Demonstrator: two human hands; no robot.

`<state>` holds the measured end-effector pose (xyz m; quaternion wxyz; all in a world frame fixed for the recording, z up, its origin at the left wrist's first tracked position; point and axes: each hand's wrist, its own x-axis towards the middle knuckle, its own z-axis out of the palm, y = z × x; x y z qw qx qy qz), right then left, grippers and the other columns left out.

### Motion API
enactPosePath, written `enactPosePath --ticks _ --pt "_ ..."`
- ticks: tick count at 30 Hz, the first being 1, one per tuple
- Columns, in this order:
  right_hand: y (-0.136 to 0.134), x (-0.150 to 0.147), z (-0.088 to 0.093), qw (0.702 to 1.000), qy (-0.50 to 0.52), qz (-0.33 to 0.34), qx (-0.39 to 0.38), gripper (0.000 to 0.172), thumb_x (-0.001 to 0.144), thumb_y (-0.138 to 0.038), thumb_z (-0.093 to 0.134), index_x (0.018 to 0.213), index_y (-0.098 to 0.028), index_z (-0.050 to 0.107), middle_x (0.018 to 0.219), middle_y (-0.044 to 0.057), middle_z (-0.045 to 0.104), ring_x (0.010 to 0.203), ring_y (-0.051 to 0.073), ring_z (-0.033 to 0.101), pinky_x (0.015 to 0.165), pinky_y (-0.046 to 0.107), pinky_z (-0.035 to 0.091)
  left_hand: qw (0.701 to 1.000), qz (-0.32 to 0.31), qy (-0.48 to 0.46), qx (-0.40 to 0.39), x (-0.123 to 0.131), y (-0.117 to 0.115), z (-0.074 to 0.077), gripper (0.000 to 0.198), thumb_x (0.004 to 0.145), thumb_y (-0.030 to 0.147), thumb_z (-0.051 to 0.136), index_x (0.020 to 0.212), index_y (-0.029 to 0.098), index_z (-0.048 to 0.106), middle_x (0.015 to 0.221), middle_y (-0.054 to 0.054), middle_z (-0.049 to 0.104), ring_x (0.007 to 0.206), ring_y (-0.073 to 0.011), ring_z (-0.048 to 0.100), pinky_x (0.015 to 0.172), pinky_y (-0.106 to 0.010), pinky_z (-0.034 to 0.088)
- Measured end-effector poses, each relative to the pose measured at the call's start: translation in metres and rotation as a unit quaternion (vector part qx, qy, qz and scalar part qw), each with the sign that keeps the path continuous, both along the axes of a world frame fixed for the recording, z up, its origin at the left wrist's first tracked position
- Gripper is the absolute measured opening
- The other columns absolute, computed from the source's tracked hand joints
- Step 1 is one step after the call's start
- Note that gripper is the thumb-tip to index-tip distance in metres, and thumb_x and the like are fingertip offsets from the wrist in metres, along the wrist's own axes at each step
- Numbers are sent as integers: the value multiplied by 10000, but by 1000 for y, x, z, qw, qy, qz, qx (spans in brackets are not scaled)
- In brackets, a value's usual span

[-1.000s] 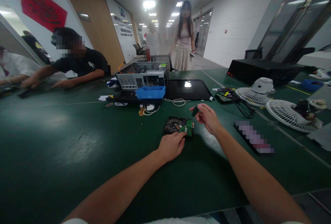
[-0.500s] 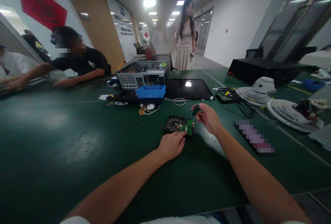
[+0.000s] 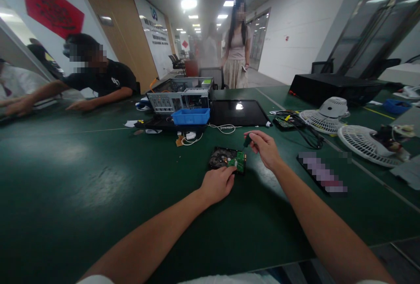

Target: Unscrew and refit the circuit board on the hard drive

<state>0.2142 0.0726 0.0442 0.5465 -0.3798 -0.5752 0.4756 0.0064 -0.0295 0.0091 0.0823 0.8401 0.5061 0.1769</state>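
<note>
Green tabletop bears a hard drive touching left hand, near right hand.

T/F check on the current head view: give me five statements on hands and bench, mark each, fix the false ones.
1. The right hand holds a small dark-green-handled screwdriver. True.
2. The left hand is off the black rectangular hard drive. False: its fingers rest on the near side of the drive.
3. A blue rectangular plastic tray sits in front of an open grey metal computer case. True.
4. The two round white slotted plastic fan parts lie left of the hard drive. False: both lie to its right.
5. A flat black glossy panel lies right of the computer case. True.
</note>
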Motion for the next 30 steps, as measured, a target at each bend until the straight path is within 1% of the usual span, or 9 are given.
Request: enactPosePath --ticks 4,7,11,16,21,23,25,27,30 --pt "-1 1 2 1000 18 15 -18 239 835 -459 684 878 -225 661 985 38 734 546 89 449 440 233 314 1000 3 2 3 0 -1 2 372 1018 320 416 1351 251 568 1120 -54 724 929 -206 708 800 -326 570" --pt "-2 2 4 999 29 24 -36 237 823 -453 677 882 -231 617 962 33 745 522 90 433 427 228 272 1000 2 2 4 0 0 1 375 1019 322 418 1359 255 562 1129 -54 723 946 -210 708 814 -335 570" --pt "-3 3 6 998 21 37 -36 279 836 -445 637 1005 -227 679 880 30 726 497 84 408 419 232 223 1000 4 6 0 0 0 -1 381 1018 317 425 1372 260 553 1148 -56 718 972 -208 705 828 -330 570" --pt "-4 3 6 998 2 54 -44 293 845 -480 641 894 -201 714 904 46 717 497 74 408 409 233 210 1000 12 15 1 1 1 -3 374 1011 316 441 1360 265 565 1135 -57 720 989 -218 705 852 -340 569" --pt "-5 -1 5 997 19 61 -51 324 858 -520 640 917 -207 700 975 55 733 523 83 446 421 235 272 1000 8 11 4 0 2 -5 370 1012 315 439 1354 263 569 1126 -55 722 984 -216 707 846 -336 567" --pt "-5 -2 5 996 40 61 -54 352 870 -536 612 929 -202 703 962 66 737 536 96 466 440 247 319 1000 8 11 6 0 2 -5 370 1011 316 441 1353 263 572 1126 -55 722 983 -217 707 843 -336 568" --pt "-4 -2 4 995 51 60 -59 367 872 -544 595 936 -200 706 940 72 742 538 105 476 447 255 331 1000 6 10 6 0 2 -6 370 1009 318 445 1352 263 574 1127 -56 722 984 -218 707 847 -339 567" --pt "-3 -2 4 996 45 52 -61 361 872 -540 599 937 -203 708 931 71 745 531 104 465 434 251 295 1000 9 7 8 0 2 -6 369 1009 317 446 1351 261 574 1129 -56 722 983 -219 708 853 -342 566" --pt "-3 -1 5 998 25 32 -40 329 869 -521 625 927 -210 716 928 63 748 528 97 429 424 245 238 1000 8 5 5 1 1 -5 374 1014 315 438 1360 259 568 1137 -57 722 968 -214 710 836 -334 568"
